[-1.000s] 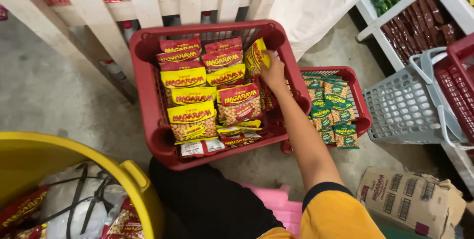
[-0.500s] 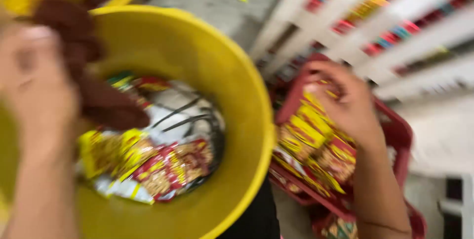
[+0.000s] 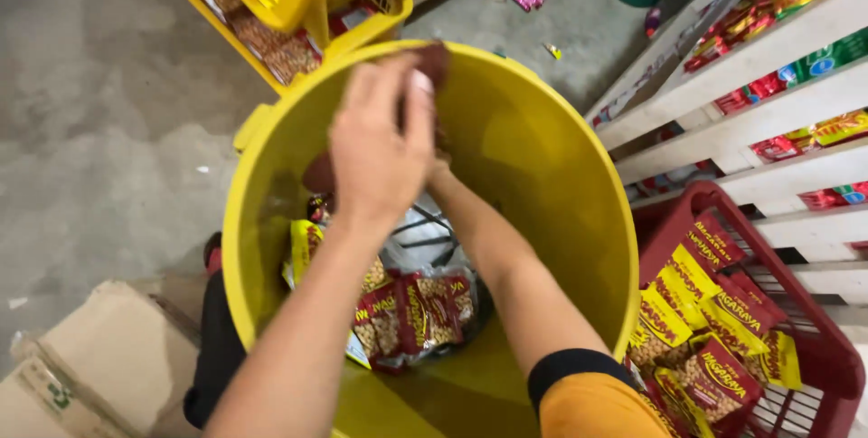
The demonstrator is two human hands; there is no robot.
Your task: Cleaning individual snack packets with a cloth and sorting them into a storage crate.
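left hand [image 3: 380, 144] raised over yellow bin [image 3: 561, 185], back to camera, fingers together gripping dark packets [image 3: 432, 63] at 12 o'clock. right hand hidden behind it; finger state can't tell.

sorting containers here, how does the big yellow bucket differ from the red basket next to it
The yellow bucket is round with solid, smooth walls; the red basket is rectangular with slotted sides. The bucket is deep, with only a few snack packets lying at its bottom, while the shallower basket is packed with red and yellow packets. Both hands, left hand topmost, are over the bucket; none is at the basket. Both are plastic and hold similar packets.
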